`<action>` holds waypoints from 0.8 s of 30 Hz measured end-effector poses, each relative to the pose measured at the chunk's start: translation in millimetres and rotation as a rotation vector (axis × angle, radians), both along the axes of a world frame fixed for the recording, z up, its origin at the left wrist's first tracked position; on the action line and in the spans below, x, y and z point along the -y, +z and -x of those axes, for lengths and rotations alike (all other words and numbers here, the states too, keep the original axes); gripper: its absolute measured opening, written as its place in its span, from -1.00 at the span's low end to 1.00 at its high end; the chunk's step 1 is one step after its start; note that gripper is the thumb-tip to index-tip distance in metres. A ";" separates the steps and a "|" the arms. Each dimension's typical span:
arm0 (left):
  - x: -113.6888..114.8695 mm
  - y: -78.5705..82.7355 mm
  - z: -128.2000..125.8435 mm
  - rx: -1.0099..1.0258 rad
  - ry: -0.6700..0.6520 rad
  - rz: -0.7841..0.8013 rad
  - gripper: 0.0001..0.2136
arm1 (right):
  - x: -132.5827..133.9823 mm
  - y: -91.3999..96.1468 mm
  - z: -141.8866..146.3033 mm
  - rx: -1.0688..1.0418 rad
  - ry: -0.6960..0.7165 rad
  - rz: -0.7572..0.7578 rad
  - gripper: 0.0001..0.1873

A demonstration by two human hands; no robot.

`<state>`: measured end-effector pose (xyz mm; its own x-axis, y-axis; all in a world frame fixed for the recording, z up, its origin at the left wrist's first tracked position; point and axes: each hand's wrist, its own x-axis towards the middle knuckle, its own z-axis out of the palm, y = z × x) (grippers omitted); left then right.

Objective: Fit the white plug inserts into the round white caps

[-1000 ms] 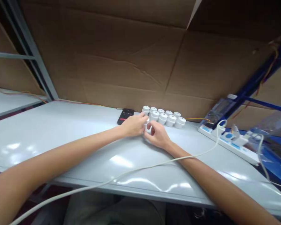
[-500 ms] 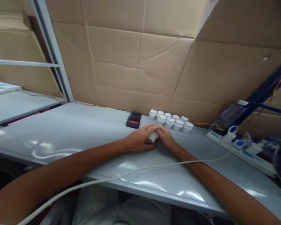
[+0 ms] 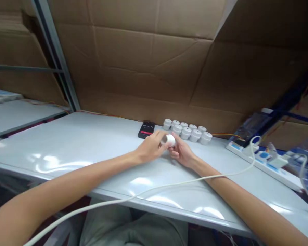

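Observation:
A small white round plastic part [image 3: 170,140] is held just above the grey table [image 3: 74,143], between both hands. My left hand [image 3: 150,148] pinches it from the left and my right hand [image 3: 181,153] cups it from below and right. Just behind them, several identical white round parts [image 3: 188,131] stand in two rows near the cardboard wall. A black phone [image 3: 145,130] with a lit screen lies to the left of the rows.
A white power strip [image 3: 263,160] with blue sockets and plugs lies at the right, with a white cable [image 3: 169,186] running across the table's front. Cardboard sheets [image 3: 149,68] back the table. A metal rack post [image 3: 55,51] stands at left, a blue frame at right.
The hands have lifted the white part off the table surface and turned it so its round face shows. The rows of parts and the phone stay put.

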<state>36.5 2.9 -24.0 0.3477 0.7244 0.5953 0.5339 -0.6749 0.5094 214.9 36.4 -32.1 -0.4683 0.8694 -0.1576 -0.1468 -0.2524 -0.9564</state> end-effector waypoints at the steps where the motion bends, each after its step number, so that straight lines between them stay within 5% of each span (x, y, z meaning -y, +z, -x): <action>1: -1.4 -0.5 0.5 0.029 0.024 0.046 -0.69 | 0.0 -1.4 0.5 -0.011 -0.015 -0.051 -0.48; 5: -13.2 -2.5 6.6 0.222 0.088 0.379 -0.66 | 0.5 -9.8 -1.7 0.037 -0.046 -0.363 -0.53; 9: -25.8 -1.6 12.8 0.405 0.062 0.752 -0.63 | 1.6 -16.9 -4.7 0.420 -0.138 -1.035 -0.65; 12: -26.7 4.2 13.4 0.472 0.022 0.823 -0.60 | 2.4 -18.2 -3.5 0.476 -0.274 -1.346 -0.77; 18: -23.6 9.9 11.9 0.691 -0.080 1.030 -0.62 | 8.6 -15.0 -1.0 0.456 -0.347 -1.657 -0.66; 24: -34.0 4.9 20.2 0.737 -0.106 1.054 -0.72 | 10.4 -11.9 -4.2 0.516 -0.330 -1.719 -0.59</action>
